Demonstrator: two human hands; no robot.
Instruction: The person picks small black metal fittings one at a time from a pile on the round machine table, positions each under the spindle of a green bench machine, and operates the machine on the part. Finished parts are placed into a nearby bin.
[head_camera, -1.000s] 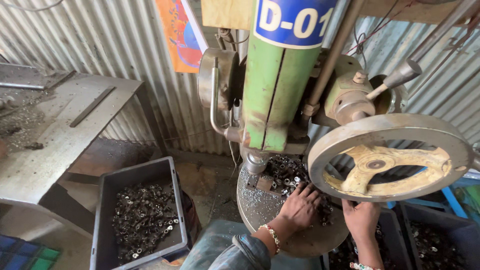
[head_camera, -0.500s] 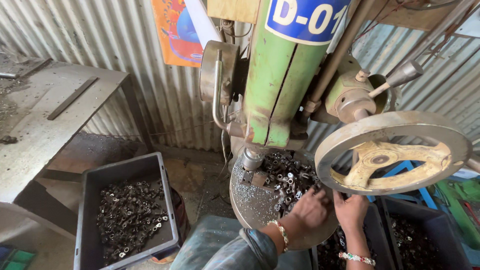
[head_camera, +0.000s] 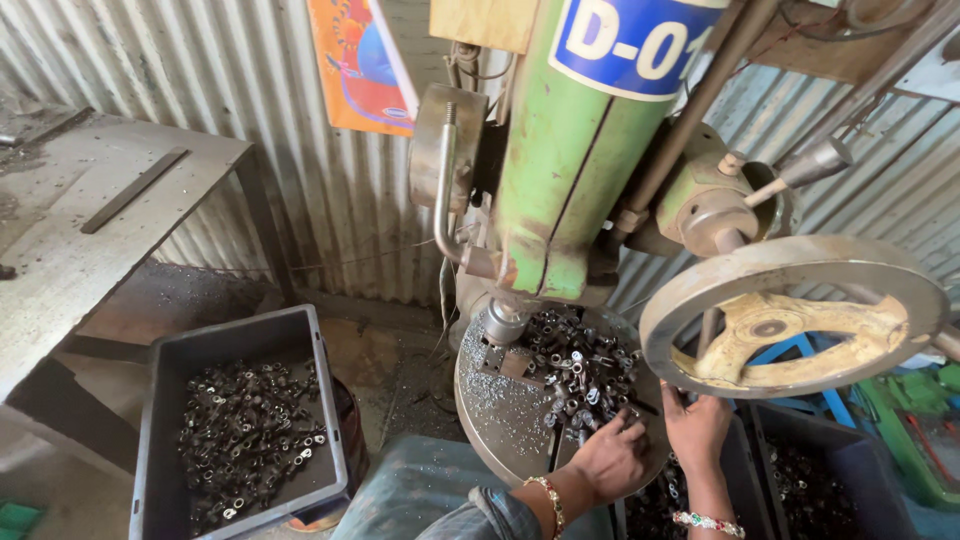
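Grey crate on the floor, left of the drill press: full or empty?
Partly full. The grey crate holds a loose layer of small metal parts over its bottom, well below the rim; its upper walls show bare.

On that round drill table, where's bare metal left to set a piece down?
The round table is bare along its left and front-left, between the fixture block and the rim, dusted only with chips. The middle and right are crowded: a pile of small metal parts reaches the left hand and right hand. The handwheel overhangs the right edge.

light: soft daylight | shadows: faint | focus: sharp | edges: wide-angle bend
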